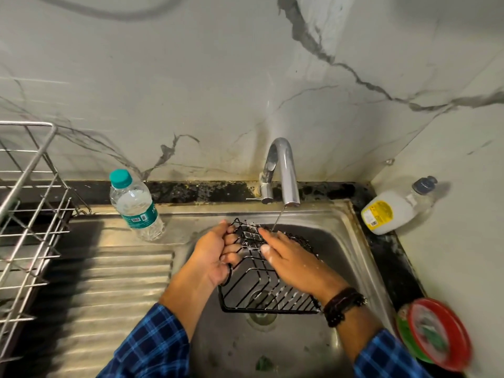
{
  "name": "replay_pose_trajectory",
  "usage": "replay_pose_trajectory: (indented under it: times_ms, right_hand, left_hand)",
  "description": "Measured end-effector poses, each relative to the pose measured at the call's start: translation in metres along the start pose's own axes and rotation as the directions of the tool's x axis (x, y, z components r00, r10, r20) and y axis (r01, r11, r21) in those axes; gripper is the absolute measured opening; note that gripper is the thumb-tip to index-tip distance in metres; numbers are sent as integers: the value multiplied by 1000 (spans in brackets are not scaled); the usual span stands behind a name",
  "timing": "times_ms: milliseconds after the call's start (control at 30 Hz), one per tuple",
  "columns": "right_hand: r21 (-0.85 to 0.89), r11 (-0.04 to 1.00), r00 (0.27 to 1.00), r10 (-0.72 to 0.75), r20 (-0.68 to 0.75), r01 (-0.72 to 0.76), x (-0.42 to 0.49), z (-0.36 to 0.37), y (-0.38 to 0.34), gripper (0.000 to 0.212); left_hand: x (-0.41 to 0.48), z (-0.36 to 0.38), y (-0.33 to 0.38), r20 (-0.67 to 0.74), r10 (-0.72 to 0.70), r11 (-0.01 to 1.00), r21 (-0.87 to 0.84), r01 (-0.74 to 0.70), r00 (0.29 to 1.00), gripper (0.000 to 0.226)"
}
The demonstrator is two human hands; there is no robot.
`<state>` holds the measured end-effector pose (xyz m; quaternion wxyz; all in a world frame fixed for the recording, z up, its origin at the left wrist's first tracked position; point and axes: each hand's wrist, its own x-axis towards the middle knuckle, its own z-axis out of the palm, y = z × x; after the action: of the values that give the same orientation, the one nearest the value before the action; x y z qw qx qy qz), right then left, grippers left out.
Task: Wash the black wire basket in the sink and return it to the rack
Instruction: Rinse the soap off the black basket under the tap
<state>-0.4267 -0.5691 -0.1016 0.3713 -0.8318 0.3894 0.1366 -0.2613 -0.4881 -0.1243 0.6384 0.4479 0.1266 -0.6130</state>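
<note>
A water bottle (135,205) stands upright on the sink drainboard (109,282).

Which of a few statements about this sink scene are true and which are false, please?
1. Water runs from the tap onto the basket. True.
2. The basket sits in the rack. False: it is held over the sink, and the rack stands apart at the left.
3. The left hand grips the basket's edge. True.
4. The bottle beside the sink has a red cap. False: its cap is teal.
5. The right hand lies on the basket with its fingers straight. True.
</note>
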Motion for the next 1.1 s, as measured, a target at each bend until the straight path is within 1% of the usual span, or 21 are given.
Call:
replay_pose_trajectory:
  times_ms: [100,133,167,200,300,333,433,533,600,667,733,767,800,867,900,933,1000,1067,1100]
  right_hand:
    - [43,985,986,-168,-11,168,-1,11,-20,50]
    - [31,979,980,-199,-31,200,-1,12,-20,50]
    - [14,979,978,-201,-53,202,1,12,-16,50]
    - [-2,987,984,-163,-71,164,3,11,-9,50]
    - [-18,999,992,24,-122,-27,10,7,15,46]
    - [-8,999,990,44,-135,-45,12,6,18,43]
    - [28,999,990,34,-137,-30,18,1,17,43]
    - [-11,999,993,52,-109,-53,21,-5,11,50]
    - [20,999,991,31,-129,-28,20,-4,5,50]
    - [10,1000,993,9,-115,-7,19,3,-3,48]
    - [25,1000,996,-6,-89,8,17,12,-9,48]
    - [38,999,992,-7,-127,12,15,15,-11,46]
    - [18,1000,978,2,-211,2,12,17,-12,43]
    - [-174,984,917,-26,-398,-47,8,16,-10,35]
    - [-228,973,902,-70,-425,-32,9,14,-7,30]
    - [-217,976,908,-116,-403,29,11,10,-3,24]
    - [-132,975,931,-210,-297,178,18,-1,4,15]
    - [-49,967,944,-254,-212,249,21,-12,8,10]
    - [-26,962,943,-271,-193,271,21,-15,8,11]
  left_hand:
    - [1,-2,-5,41,51,998,33,-52,998,38]
    - [1,-4,-5,46,62,998,24,-63,997,38]
    - [1,-7,-5,46,66,998,7,-66,997,38]
    - [0,-9,-5,46,64,998,-11,-63,997,38]
    - [-2,-13,-6,39,70,997,-21,-69,997,38]
    - [-2,-14,-7,33,72,997,-15,-72,997,38]
    - [0,-15,-6,51,53,997,-59,-50,997,38]
    - [5,-19,-1,96,-23,988,-151,37,995,41]
    - [10,-22,2,109,-47,979,-194,68,993,42]
    - [14,-24,3,115,-36,979,-197,59,993,41]
    - [18,-25,3,121,-20,986,-161,39,992,41]
    - [18,-24,3,120,-12,990,-136,29,993,41]
    - [17,-24,4,119,-10,993,-115,23,993,41]
    - [15,-25,5,110,-24,994,-106,36,994,41]
    - [14,-26,5,107,-36,994,-102,47,994,41]
    - [13,-27,5,108,-43,994,-92,53,993,40]
    - [12,-28,5,112,-52,995,-84,62,992,40]
    - [10,-28,4,124,-63,992,-105,76,990,40]
    - [9,-28,3,130,-58,991,-114,73,990,39]
